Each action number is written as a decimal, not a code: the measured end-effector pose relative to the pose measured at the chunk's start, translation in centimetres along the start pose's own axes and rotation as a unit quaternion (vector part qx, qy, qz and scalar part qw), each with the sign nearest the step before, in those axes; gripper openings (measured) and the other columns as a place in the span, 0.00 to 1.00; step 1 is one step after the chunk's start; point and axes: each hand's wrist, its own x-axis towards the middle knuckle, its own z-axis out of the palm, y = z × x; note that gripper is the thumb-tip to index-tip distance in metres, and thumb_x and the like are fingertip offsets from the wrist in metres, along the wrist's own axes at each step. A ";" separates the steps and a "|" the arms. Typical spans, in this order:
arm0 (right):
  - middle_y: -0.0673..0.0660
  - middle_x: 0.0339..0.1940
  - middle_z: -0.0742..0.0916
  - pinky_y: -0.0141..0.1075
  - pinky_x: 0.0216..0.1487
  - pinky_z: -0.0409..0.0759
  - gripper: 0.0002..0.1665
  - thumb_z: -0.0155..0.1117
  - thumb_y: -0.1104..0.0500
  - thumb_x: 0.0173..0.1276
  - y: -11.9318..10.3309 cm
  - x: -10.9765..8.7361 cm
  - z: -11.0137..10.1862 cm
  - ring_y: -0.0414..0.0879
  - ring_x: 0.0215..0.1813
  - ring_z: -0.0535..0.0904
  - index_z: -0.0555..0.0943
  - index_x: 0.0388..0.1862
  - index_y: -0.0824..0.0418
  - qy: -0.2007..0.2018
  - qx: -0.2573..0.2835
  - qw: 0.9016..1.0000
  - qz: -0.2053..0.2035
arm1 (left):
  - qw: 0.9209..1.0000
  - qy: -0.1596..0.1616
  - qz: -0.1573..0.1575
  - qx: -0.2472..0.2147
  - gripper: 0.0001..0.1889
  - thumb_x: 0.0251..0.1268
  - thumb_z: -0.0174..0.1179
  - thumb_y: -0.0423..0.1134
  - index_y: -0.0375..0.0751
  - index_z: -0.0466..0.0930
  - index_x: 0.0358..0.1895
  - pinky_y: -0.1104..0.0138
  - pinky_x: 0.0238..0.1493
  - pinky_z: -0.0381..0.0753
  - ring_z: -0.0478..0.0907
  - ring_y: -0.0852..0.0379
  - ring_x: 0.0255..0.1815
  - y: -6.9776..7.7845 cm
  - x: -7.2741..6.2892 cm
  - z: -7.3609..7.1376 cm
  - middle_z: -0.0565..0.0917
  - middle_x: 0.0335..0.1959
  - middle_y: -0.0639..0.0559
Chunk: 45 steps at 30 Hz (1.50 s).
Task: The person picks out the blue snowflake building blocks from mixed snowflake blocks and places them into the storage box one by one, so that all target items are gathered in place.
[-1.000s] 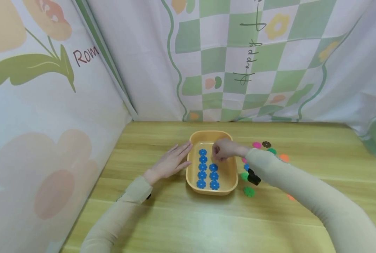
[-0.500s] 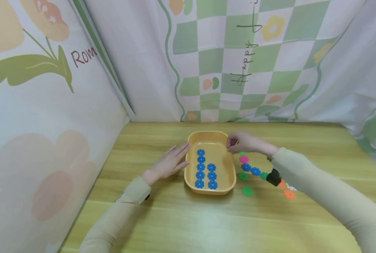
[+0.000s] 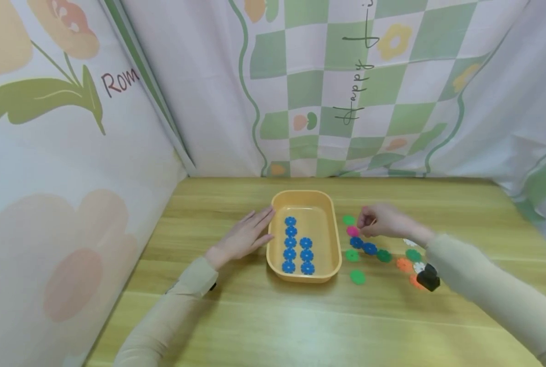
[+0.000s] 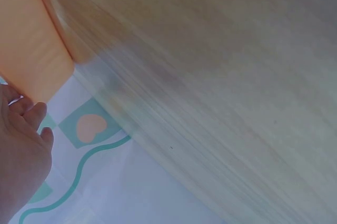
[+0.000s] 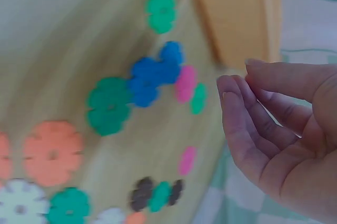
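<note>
A yellow plastic tray stands on the table. Inside it lie blue flower-shaped discs in two columns: several in the left column and three in the right column. My left hand lies against the tray's left side with its fingers extended; the left wrist view shows that hand beside the tray wall. To the right of the tray, my right hand hovers over loose discs, near a pink disc and two blue discs. Its fingers are loosely bent, and nothing shows between them.
Loose discs lie right of the tray: green ones, orange ones and white ones. In the right wrist view, dark brown discs also appear. A patterned curtain hangs behind the table, and a printed wall covering borders its left.
My right hand has left the tray's inside and moved right, over its rim, to above the loose discs. My left hand has stayed at the tray's left side. The blue columns look the same.
</note>
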 end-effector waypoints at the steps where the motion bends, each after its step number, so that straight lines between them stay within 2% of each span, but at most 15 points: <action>1: 0.57 0.36 0.88 0.32 0.35 0.82 0.06 0.67 0.61 0.66 0.4 -0.2 0.2 0.42 0.36 0.83 0.81 0.37 0.63 -0.002 0.001 1.000 0.004 | 1.000 0.000 0.000 0.000 0.36 0.80 0.38 0.57 0.41 0.43 0.80 0.48 0.82 0.52 0.51 0.46 0.82 0.0 0.0 0.0 0.48 0.82 0.45; 6: 0.55 0.37 0.87 0.35 0.40 0.82 0.08 0.67 0.59 0.66 2.3 -0.8 1.1 0.42 0.39 0.81 0.82 0.39 0.63 -0.004 -0.002 1.000 0.025 | 1.000 0.003 0.001 -0.002 0.36 0.80 0.38 0.57 0.41 0.43 0.80 0.48 0.82 0.52 0.51 0.47 0.83 0.0 0.0 0.0 0.49 0.82 0.45; 12: 0.55 0.35 0.87 0.34 0.40 0.82 0.10 0.70 0.60 0.61 4.0 -1.1 2.0 0.42 0.38 0.80 0.82 0.39 0.64 0.007 -0.004 0.999 0.037 | 1.000 0.002 0.003 0.003 0.36 0.80 0.38 0.58 0.41 0.42 0.80 0.49 0.82 0.52 0.51 0.47 0.83 -0.1 0.1 0.1 0.47 0.82 0.45; 17: 0.57 0.36 0.87 0.39 0.43 0.86 0.15 0.74 0.60 0.56 4.4 -1.1 2.4 0.44 0.38 0.82 0.82 0.40 0.66 0.014 0.004 0.998 0.053 | 1.000 0.001 0.002 0.005 0.36 0.80 0.37 0.58 0.42 0.42 0.80 0.49 0.82 0.52 0.50 0.47 0.83 -0.3 0.2 0.0 0.47 0.83 0.46; 24: 0.59 0.35 0.87 0.36 0.40 0.86 0.20 0.78 0.61 0.50 4.3 -1.0 2.9 0.44 0.37 0.81 0.81 0.39 0.69 0.011 0.008 0.998 0.061 | 1.000 0.005 0.006 0.005 0.36 0.80 0.37 0.58 0.41 0.42 0.80 0.49 0.82 0.52 0.51 0.47 0.82 -0.4 0.3 0.1 0.47 0.82 0.45; 36: 0.57 0.32 0.84 0.32 0.36 0.81 0.19 0.78 0.61 0.51 4.4 -1.0 3.1 0.45 0.34 0.78 0.80 0.38 0.68 -0.002 0.015 0.997 0.079 | 1.000 -0.002 0.003 0.004 0.36 0.80 0.37 0.57 0.41 0.42 0.80 0.49 0.82 0.52 0.51 0.47 0.83 -0.2 0.3 0.1 0.47 0.83 0.45; 45: 0.56 0.33 0.85 0.30 0.35 0.81 0.13 0.71 0.60 0.60 5.0 -0.8 2.4 0.44 0.35 0.78 0.80 0.38 0.67 -0.018 0.036 0.998 0.055 | 1.000 -0.006 -0.001 0.002 0.36 0.80 0.38 0.57 0.41 0.42 0.80 0.50 0.83 0.51 0.47 0.51 0.83 -0.2 0.0 0.1 0.47 0.83 0.46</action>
